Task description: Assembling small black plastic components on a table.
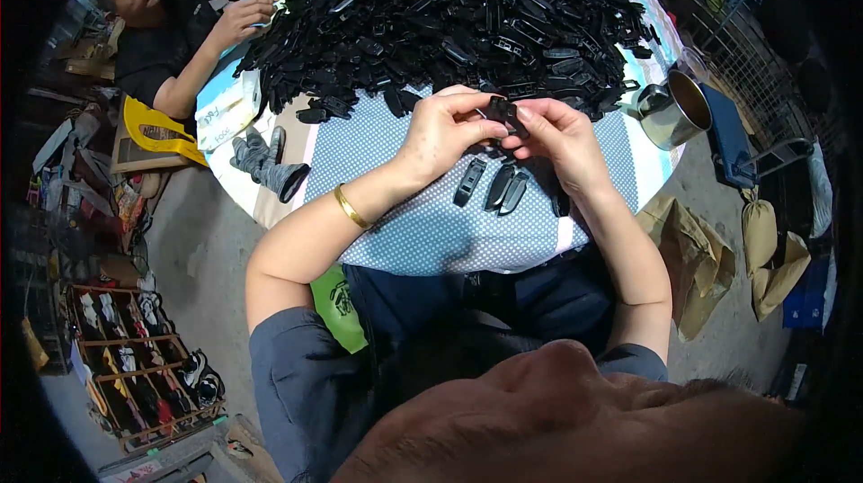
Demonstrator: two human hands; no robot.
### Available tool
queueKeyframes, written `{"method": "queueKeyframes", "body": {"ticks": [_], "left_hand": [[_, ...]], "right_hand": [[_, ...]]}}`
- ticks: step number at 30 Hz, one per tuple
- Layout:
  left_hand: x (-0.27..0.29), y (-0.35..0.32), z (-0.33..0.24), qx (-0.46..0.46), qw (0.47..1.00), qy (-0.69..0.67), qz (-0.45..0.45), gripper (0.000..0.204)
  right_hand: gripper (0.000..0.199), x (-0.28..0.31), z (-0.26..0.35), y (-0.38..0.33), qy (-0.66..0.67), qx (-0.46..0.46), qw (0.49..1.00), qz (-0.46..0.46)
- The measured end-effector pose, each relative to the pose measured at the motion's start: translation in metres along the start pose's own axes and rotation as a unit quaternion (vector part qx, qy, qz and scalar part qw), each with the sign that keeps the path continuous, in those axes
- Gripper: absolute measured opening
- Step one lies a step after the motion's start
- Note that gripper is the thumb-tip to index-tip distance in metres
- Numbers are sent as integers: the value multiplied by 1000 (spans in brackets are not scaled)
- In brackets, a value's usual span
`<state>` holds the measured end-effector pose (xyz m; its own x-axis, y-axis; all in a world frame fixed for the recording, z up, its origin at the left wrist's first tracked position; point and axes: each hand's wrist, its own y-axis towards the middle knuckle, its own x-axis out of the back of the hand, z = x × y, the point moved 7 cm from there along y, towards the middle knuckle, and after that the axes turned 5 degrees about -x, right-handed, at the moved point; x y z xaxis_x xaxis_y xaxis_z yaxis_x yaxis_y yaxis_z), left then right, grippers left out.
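Head | left hand (447,137), right hand (564,139): both pinched closed on 1 black part (503,113) | risk: slack grip could drop it onto surface (395,227)

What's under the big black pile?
A cloth comes out from under the pile, blue with white dots in front. You can't see what's beneath the middle because the black pieces cover it.

Over the link I have a heap of parts (449,29) on the table (387,227), loose pieces (469,183) before it, gloves (265,170) front-left of it, a mug (663,129) to its right.
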<state>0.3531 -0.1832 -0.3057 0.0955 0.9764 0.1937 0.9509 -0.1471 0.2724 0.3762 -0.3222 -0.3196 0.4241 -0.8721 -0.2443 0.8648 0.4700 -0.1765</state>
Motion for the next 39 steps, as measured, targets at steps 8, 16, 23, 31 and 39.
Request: {"method": "queueKeyframes", "body": {"ticks": [8, 16, 23, 31, 39], "left_hand": [[-7, -9, -6, 27, 997, -70, -21, 33], [-6, -2, 1, 23, 974, -225, -7, 30], [-5, 0, -10, -23, 981, -178, 70, 26], [5, 10, -25, -29, 990, -51, 128, 31], [57, 19, -27, -106, 886, 444, 81, 21]], "right_hand": [[12, -7, 14, -14, -171, 160, 969, -75], [19, -8, 19, -11, -298, 221, 926, -69], [27, -18, 16, -18, -301, 195, 933, -2], [23, -18, 35, -22, -472, 227, 852, -1], [34, -39, 22, -30, -635, 253, 728, 53]]}}
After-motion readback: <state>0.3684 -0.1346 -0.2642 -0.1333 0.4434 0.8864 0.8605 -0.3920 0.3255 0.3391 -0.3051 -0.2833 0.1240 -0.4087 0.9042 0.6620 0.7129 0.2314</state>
